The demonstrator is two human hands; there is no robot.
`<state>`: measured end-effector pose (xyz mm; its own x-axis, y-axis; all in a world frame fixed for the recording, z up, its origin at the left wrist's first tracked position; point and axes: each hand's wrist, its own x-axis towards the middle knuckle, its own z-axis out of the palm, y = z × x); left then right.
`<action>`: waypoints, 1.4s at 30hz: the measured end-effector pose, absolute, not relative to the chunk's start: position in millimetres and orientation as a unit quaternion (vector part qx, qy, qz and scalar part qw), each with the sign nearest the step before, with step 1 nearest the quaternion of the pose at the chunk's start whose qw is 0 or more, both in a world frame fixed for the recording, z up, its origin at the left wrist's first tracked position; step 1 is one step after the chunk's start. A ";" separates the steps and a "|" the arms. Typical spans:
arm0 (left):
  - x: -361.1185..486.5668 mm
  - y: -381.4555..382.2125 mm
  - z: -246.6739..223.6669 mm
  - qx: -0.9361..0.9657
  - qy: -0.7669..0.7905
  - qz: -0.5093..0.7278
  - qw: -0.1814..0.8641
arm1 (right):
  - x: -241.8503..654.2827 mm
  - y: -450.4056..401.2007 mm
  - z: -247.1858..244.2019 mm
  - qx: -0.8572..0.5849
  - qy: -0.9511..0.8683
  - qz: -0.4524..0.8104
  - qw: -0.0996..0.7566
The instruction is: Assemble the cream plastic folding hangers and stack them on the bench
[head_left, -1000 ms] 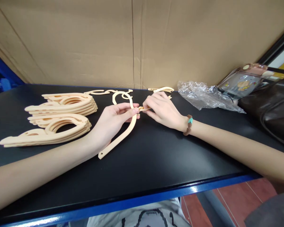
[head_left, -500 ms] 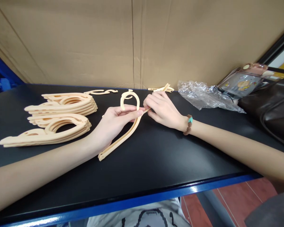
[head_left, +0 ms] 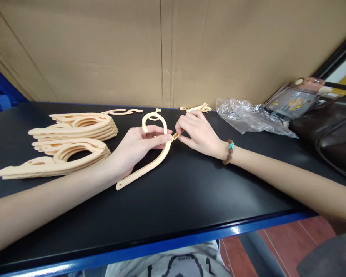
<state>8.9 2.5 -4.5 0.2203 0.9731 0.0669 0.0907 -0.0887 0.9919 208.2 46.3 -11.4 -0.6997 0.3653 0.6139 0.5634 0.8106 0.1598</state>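
My left hand [head_left: 134, 146] is closed on a beige plastic folding hanger [head_left: 152, 166], thumb pressed on its curved part. The hanger's round hook rises above the fingers, and one straight arm with a hole at its end slants toward the lower left. My right hand [head_left: 200, 134] pinches a narrow beige channelled hanger arm [head_left: 176, 135], whose near end meets the hanger beside the left thumb. Whether the two pieces are joined there I cannot tell. Left of my hands lie two stacks of beige hangers, a back stack [head_left: 75, 130] and a front stack [head_left: 63, 161].
A loose hook-shaped beige piece [head_left: 123, 112] lies at the table's back. More beige strips [head_left: 203, 107] rest behind my right hand. Crumpled clear plastic [head_left: 245, 115], a transparent container [head_left: 291, 103] and a dark leather bag [head_left: 331, 130] stand at the right. A cardboard wall [head_left: 103, 54] closes off the back.
The hanger has turned a little in my left hand, its hook and lower arm shifting left. More of the strip's channelled side shows at my right fingers.
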 end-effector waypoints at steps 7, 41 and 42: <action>9.4 2.0 -2.0 0.624 0.443 0.397 0.506 | 208.2 46.9 -12.8 -0.237 -0.912 -0.155 0.297; 9.3 6.0 4.2 0.663 0.440 0.349 0.495 | 207.2 42.2 -9.1 -0.164 -0.931 -0.166 0.280; 9.5 5.7 4.4 0.661 0.445 0.349 0.492 | 207.3 42.3 -9.3 -0.160 -0.931 -0.166 0.283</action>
